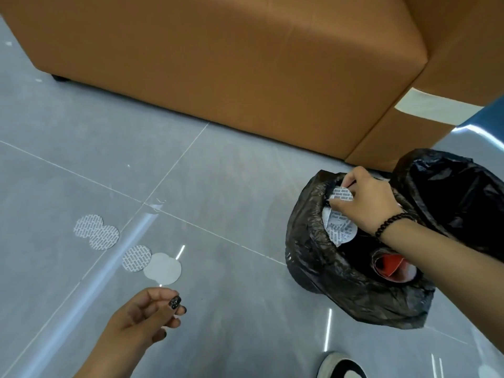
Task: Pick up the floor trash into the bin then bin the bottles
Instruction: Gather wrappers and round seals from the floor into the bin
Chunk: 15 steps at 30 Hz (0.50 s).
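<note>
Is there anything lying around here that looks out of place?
Yes: four round paper discs lie scattered on the grey floor, in two overlapping pairs, left of the bin. The right hand holds more discs over the bin.

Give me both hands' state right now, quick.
Left hand: open, fingers loosely curled, holding nothing, above the floor.
Right hand: pinching a round printed disc over the bin bag.

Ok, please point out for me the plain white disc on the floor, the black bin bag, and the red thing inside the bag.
plain white disc (163,268), head view, its middle
black bin bag (305,236), head view, left outer wall
red thing (388,266), head view, its red surface
</note>
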Each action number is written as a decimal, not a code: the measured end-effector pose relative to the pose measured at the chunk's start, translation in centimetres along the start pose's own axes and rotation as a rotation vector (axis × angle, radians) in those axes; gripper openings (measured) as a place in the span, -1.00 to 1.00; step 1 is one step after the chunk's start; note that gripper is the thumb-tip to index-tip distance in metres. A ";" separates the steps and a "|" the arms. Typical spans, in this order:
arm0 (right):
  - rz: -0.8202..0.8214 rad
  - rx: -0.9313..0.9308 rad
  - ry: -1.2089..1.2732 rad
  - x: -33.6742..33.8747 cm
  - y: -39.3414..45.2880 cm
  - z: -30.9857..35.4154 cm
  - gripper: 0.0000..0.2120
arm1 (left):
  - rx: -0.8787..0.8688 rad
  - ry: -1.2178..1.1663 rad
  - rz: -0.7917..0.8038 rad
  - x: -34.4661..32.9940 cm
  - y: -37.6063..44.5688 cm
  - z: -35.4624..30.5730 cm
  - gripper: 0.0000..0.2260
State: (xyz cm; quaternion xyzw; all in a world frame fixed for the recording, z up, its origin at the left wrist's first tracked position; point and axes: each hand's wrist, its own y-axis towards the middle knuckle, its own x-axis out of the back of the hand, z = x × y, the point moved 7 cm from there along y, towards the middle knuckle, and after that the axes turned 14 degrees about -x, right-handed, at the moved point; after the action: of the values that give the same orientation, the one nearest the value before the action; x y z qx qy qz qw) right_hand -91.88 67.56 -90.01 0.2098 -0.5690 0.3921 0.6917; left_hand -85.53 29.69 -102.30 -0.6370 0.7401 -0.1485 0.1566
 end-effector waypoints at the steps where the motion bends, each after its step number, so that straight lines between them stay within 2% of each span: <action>1: -0.004 0.017 0.016 0.0 0.0 0.2 -0.78 | 0.000 -0.001 -0.009 0.3 0.0 0.1 -0.89; 3: 0.042 0.044 -0.027 -0.2 0.1 0.3 -0.87 | 0.005 -0.010 -0.025 0.7 0.1 0.2 -0.89; 6: 0.067 0.075 -0.180 0.1 -0.1 0.0 -0.76 | 0.025 -0.022 -0.032 1.0 0.1 0.3 -0.89; 9: -0.091 0.146 -0.219 2.1 -0.8 0.5 -0.81 | 0.028 -0.021 -0.034 1.4 0.1 0.0 -0.89; 12: -0.248 0.289 -0.154 4.3 -2.2 3.3 -0.74 | 0.026 -0.026 -0.039 2.0 0.5 -0.4 -0.91; 13: -0.256 0.360 -0.141 4.4 -2.9 4.9 -0.73 | 0.029 -0.029 -0.036 2.4 0.8 -0.7 -0.92; 15: -0.207 0.482 -0.125 4.0 -4.2 8.1 -0.77 | 0.039 -0.017 -0.019 3.1 1.8 -1.0 -0.79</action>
State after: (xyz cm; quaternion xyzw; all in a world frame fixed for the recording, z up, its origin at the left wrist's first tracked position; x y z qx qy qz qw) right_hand -93.41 60.26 -83.43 0.4494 -0.4764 0.4297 0.6217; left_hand -88.00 26.90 -102.28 -0.6418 0.7297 -0.1592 0.1739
